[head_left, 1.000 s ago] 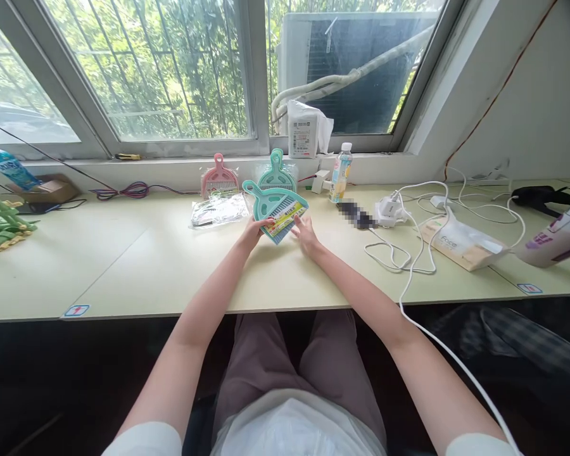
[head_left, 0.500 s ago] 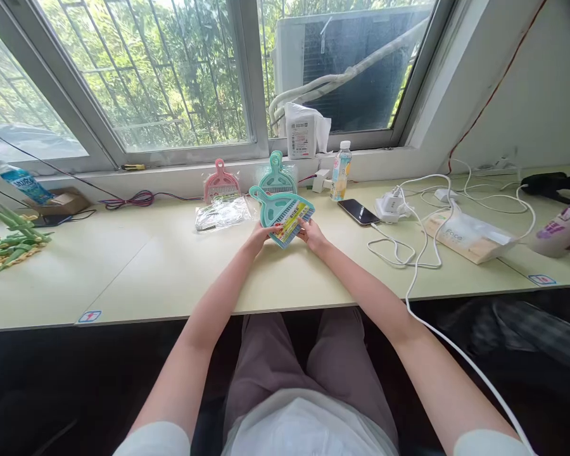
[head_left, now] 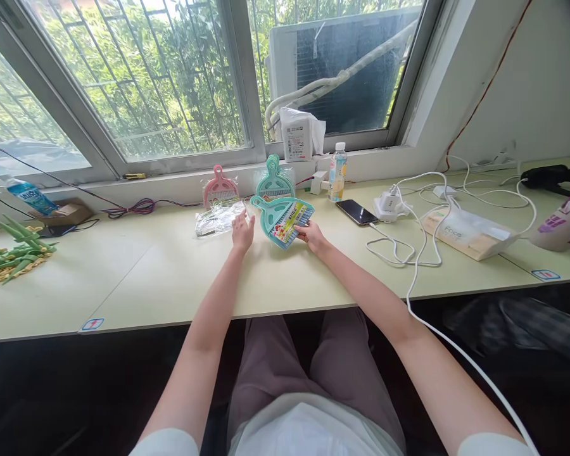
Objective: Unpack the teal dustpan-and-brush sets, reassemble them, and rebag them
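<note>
My right hand (head_left: 312, 237) is closed on a mint-green mini dustpan and brush set (head_left: 274, 212), gripping its lower right edge by the brush bristles. The set is tilted, handle to the upper left, with a yellow and white label across it. My left hand (head_left: 243, 233) is open, fingers extended, at the right end of a pile of clear plastic bags (head_left: 216, 220); whether it touches them I cannot tell. Behind the bags a pink dustpan set (head_left: 220, 188) in clear wrap leans on the sill. Green wrapped dustpan sets (head_left: 273, 180) lean beside it.
Right of the green sets stand a drink bottle (head_left: 338, 172) and a black phone (head_left: 356, 212) lying flat. A white charger (head_left: 390, 204), looped white cables and a tissue pack (head_left: 470, 231) lie further right. At far left are a green plant (head_left: 16, 247) and a cardboard box (head_left: 66, 212).
My left hand has let go of the green dustpan set and moved left to the plastic bags. The right hand still holds the set.
</note>
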`<state>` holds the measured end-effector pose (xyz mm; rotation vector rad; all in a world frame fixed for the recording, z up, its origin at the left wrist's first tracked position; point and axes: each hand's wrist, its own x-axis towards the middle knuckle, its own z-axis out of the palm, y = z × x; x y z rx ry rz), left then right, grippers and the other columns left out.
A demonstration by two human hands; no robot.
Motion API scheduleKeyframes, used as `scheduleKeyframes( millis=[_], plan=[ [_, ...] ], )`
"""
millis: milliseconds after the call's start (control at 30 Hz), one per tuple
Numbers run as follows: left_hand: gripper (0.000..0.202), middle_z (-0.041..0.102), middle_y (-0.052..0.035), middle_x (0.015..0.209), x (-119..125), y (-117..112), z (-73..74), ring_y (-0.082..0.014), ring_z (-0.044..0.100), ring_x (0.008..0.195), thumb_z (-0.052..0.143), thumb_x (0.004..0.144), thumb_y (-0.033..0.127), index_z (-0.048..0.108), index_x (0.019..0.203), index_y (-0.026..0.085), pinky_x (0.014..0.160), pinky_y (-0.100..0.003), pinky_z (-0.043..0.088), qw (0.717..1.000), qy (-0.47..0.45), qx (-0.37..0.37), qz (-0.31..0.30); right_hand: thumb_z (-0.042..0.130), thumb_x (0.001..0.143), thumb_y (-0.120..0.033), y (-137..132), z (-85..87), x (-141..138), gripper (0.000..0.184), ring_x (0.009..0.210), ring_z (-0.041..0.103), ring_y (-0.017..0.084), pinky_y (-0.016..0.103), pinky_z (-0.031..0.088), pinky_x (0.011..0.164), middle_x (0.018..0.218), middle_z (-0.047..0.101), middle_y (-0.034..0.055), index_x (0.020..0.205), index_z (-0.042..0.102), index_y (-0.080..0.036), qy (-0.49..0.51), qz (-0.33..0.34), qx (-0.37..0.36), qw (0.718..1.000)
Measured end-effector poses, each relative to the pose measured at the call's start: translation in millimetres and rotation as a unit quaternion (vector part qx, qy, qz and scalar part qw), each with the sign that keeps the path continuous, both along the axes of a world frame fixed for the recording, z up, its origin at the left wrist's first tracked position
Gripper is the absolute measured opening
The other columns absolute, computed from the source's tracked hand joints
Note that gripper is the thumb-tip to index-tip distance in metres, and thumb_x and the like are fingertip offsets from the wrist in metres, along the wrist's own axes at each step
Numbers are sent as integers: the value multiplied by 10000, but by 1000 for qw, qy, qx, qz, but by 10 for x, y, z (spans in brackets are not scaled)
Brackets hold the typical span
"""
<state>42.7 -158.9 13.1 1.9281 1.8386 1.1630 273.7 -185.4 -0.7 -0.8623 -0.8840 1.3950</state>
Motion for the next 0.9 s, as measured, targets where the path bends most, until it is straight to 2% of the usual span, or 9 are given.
scheduleKeyframes(
  millis=[100,167,267,333,467,600,733,833,900],
  plan=[
    [488,429,-138,1487,-100,-24,-58,-318,310,1411,471,887,380,508,1344,214,1103,-472,290,985,160,-55,21,654,764,-49,-21,19,8,236,887,712,162,381,583,933,970,719,32,936,583,-194,4,8,10,1000],
    [392,519,-145,1408,-110,-48,-42,-317,427,1332,431,906,340,592,1239,210,1072,-470,317,971,217,-102,17,668,754,-56,-38,46,15,249,911,712,167,375,582,935,994,716,35,939,581,-199,8,4,12,1000],
    [381,666,-163,1149,-39,-81,55,-301,594,1118,354,941,357,686,1019,188,951,-410,409,958,264,-108,33,664,750,-51,-50,79,33,246,929,711,170,362,586,929,1019,713,40,930,580,-196,11,-16,4,1000],
    [416,688,-178,1026,32,-106,114,-315,623,1038,370,940,425,699,967,170,892,-402,430,953,281,-98,60,652,749,-36,-42,81,48,235,912,714,168,350,596,906,1014,717,46,915,582,-188,8,-26,-10,1000],
    [454,654,-211,1102,105,-168,115,-363,599,1057,545,841,544,695,1012,151,866,-426,434,947,305,-78,68,613,741,6,6,44,83,225,840,720,168,323,623,813,945,731,59,890,594,-162,-9,-30,-62,998],
    [308,674,-166,1085,61,-181,79,-321,617,1026,564,845,436,730,913,186,805,-373,455,945,304,-116,39,593,745,34,40,43,120,227,796,723,161,286,624,767,892,739,69,893,608,-138,-8,-21,-87,996],
    [279,701,-157,1045,18,-148,92,-324,622,1034,574,842,375,749,954,189,813,-372,456,953,289,-89,35,594,764,33,28,114,165,203,779,726,155,272,619,769,871,746,75,884,625,-129,-14,7,-85,996],
    [298,699,-131,1096,13,-130,103,-341,600,1087,622,809,426,756,984,226,836,-382,459,962,261,-81,-29,581,781,37,17,162,200,192,769,726,148,261,616,777,867,748,76,869,634,-125,-18,16,-87,996],
    [243,699,-134,1076,20,-126,104,-349,602,1076,645,792,364,765,956,229,840,-390,458,959,263,-90,-54,572,788,41,22,175,228,194,758,725,146,256,613,781,852,747,74,867,638,-123,-17,14,-88,996]
  ],
)
